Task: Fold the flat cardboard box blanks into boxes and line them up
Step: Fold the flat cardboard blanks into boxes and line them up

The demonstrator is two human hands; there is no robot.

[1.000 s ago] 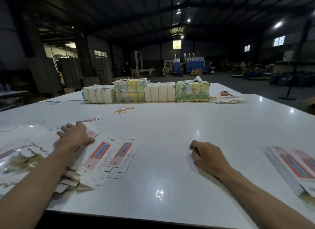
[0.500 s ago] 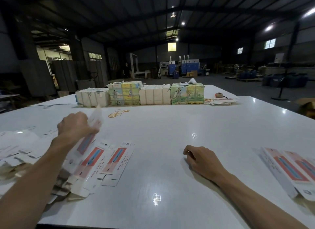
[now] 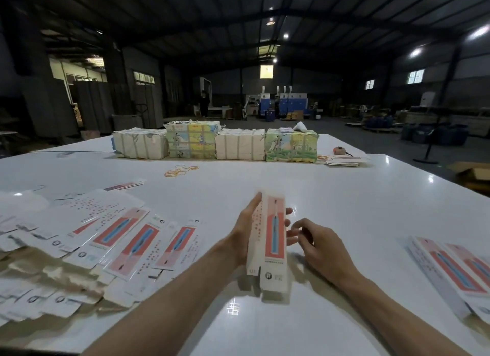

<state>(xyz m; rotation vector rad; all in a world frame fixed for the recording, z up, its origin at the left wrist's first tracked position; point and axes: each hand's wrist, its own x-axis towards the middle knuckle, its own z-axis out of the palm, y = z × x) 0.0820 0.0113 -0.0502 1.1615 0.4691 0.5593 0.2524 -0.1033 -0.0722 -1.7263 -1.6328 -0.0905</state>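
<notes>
Centrally, a pink-and-white box blank (image 3: 267, 239) is held upright over the white worktop (image 3: 344, 196), gripped by the left hand (image 3: 242, 233), thumb on one side, fingers behind. The right hand (image 3: 318, 245) sits just beside it, fingers loosely curled, holding nothing. Flat blanks (image 3: 127, 239) fan out at left

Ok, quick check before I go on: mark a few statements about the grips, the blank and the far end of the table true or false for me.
1. The left grip holds one box blank. True.
2. The right grip lies flat on the table, far from the blank. False: it hovers beside the blank, fingers curled toward it.
3. The rubber bands lie right beside the left grip. False: they lie farther off, near the wrapped bundles.
4. Four wrapped bundles stand in a row. True.
</notes>
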